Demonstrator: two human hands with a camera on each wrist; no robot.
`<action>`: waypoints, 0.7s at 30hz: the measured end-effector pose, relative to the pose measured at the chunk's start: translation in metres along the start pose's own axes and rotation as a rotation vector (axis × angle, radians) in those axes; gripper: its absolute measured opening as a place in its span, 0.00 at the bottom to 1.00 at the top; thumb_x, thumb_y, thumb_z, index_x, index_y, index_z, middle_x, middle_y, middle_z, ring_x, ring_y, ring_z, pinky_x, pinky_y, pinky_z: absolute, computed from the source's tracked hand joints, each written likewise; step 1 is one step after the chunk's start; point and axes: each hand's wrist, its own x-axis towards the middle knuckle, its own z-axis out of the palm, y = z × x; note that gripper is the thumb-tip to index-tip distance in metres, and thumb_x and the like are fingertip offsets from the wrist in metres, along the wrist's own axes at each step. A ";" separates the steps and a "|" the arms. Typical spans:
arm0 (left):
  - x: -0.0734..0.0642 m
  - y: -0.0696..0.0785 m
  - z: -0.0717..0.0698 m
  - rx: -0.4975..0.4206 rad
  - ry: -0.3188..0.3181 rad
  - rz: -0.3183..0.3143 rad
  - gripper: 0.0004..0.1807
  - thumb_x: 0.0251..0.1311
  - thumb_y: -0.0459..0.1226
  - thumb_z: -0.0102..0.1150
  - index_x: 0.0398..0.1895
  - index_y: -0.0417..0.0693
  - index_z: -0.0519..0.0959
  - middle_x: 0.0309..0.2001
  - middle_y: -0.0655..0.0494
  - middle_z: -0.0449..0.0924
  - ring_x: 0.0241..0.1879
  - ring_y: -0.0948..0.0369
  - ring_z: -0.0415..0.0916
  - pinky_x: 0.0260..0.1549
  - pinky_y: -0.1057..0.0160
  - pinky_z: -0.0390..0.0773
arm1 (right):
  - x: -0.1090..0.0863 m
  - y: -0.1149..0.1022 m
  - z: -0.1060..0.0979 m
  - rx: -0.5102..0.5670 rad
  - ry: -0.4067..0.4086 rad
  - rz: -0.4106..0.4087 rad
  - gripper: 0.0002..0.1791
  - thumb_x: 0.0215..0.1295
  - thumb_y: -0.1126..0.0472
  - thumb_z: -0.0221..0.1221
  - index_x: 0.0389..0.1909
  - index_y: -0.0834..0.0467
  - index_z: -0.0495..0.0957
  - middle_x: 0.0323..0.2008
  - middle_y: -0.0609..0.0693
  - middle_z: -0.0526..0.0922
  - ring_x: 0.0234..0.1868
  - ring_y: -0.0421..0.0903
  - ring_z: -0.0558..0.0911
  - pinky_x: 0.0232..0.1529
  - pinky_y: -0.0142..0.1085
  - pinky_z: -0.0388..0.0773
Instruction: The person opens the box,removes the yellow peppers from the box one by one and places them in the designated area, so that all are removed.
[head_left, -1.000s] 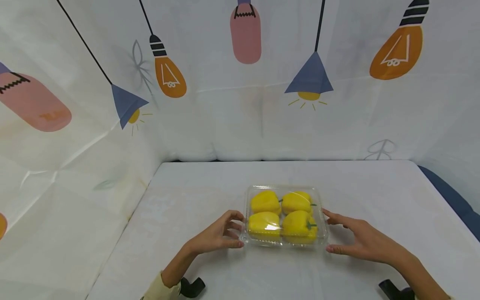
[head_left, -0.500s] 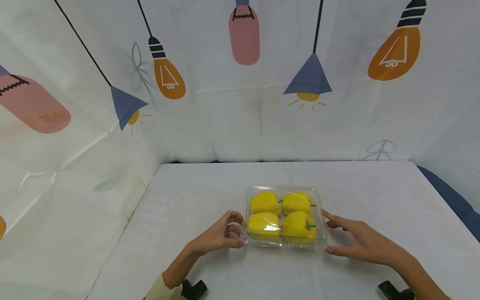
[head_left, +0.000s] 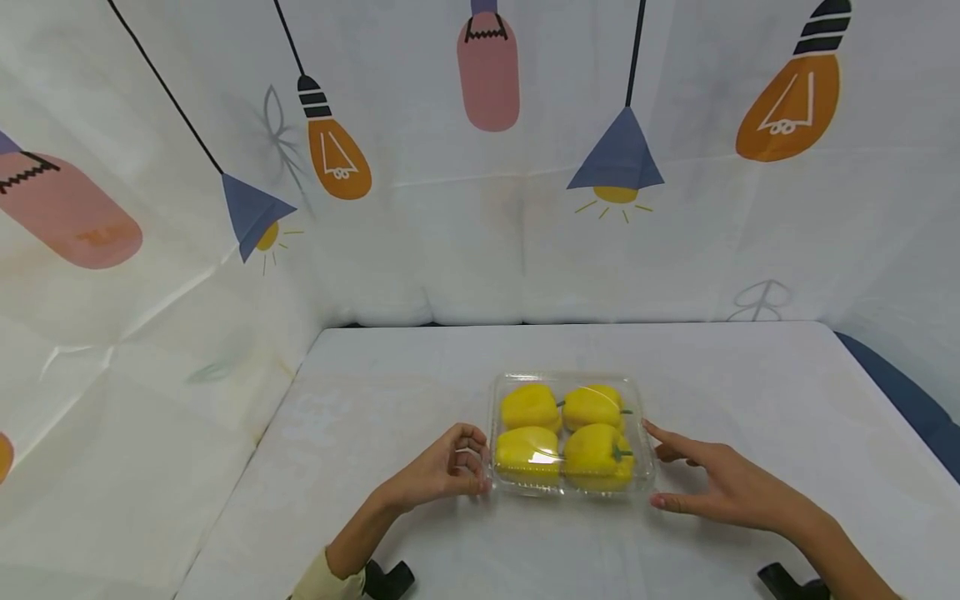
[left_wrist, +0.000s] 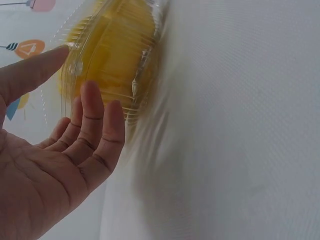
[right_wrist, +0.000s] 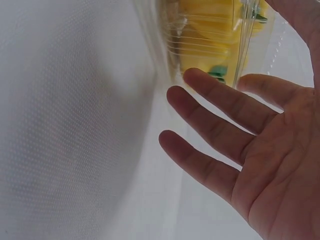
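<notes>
A clear plastic clamshell box (head_left: 570, 493) with several yellow bell peppers (head_left: 527, 455) inside stands on the white table. My left hand (head_left: 438, 471) is at the box's left side. In the left wrist view its thumb tip (left_wrist: 62, 52) meets the rim, while the other fingers bend loosely beside the wall. On the opposite side is my right hand (head_left: 727, 483), its fingers spread and the index fingertip right at the box's right edge. The right wrist view shows that palm facing the box, with the lower fingers (right_wrist: 200, 160) apart from it.
White cloth (head_left: 375, 375) covers the table. Behind it hangs a pale curtain (head_left: 465, 250) printed with lamps and bulbs. Dark wrist devices (head_left: 388, 579) sit below both hands, and a dark blue shape (head_left: 900, 392) lies past the table's right edge.
My left fingers have drawn slightly closer together at the box's left edge. The right hand and the box stay practically where they were.
</notes>
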 end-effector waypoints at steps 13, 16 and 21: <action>-0.001 -0.001 0.000 -0.028 -0.025 0.028 0.40 0.50 0.31 0.69 0.60 0.36 0.54 0.53 0.35 0.64 0.41 0.52 0.72 0.37 0.64 0.79 | 0.000 -0.001 0.000 -0.007 -0.005 -0.002 0.48 0.53 0.38 0.64 0.72 0.47 0.53 0.49 0.48 0.80 0.51 0.54 0.77 0.45 0.57 0.74; -0.001 -0.001 0.000 -0.028 -0.017 0.025 0.39 0.51 0.30 0.68 0.60 0.37 0.54 0.52 0.37 0.65 0.41 0.51 0.72 0.37 0.64 0.79 | 0.000 -0.002 0.000 -0.007 -0.005 0.002 0.49 0.53 0.38 0.64 0.72 0.46 0.53 0.50 0.48 0.80 0.51 0.54 0.77 0.45 0.57 0.74; -0.001 -0.002 0.002 -0.047 0.005 0.011 0.37 0.52 0.28 0.66 0.61 0.35 0.55 0.51 0.39 0.67 0.39 0.57 0.74 0.36 0.66 0.78 | 0.000 -0.001 0.001 0.003 -0.005 0.012 0.49 0.52 0.38 0.64 0.72 0.46 0.53 0.50 0.49 0.80 0.51 0.55 0.77 0.45 0.57 0.74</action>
